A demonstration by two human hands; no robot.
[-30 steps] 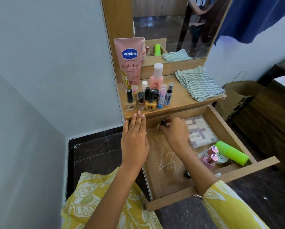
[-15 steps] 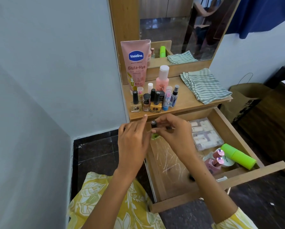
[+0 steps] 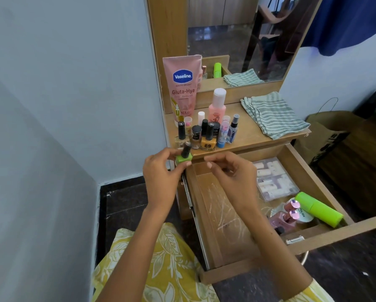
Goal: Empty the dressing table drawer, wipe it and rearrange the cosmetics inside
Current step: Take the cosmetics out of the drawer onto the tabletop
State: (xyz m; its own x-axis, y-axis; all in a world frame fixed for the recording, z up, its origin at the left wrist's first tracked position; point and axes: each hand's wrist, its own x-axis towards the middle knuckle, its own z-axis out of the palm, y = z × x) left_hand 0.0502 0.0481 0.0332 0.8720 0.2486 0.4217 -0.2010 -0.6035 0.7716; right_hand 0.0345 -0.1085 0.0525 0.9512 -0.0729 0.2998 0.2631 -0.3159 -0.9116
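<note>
The green nail polish bottle (image 3: 183,159) sits pinched in her left hand (image 3: 161,177), held at the front edge of the dressing table shelf (image 3: 254,138), just below the row of bottles already standing there. Her right hand (image 3: 232,179) hovers over the open drawer (image 3: 222,216) with fingers loosely curled and nothing in them.

The emptying looks well under way but not finished. A cluster of small bottles, a yellow nail polish (image 3: 208,139) among them, stands on the shelf beside the pink Vaseline tube (image 3: 182,83). Still lying in the drawer are a clear compartment box (image 3: 274,179), two pink bottles (image 3: 286,214), a round white jar (image 3: 303,214) and a lime-green tube (image 3: 318,209). The drawer's bare floor shows pale scratch marks, and the striped cloth (image 3: 272,115) lies folded on the shelf, so I judge wiping and rearranging are both still to come.
</note>
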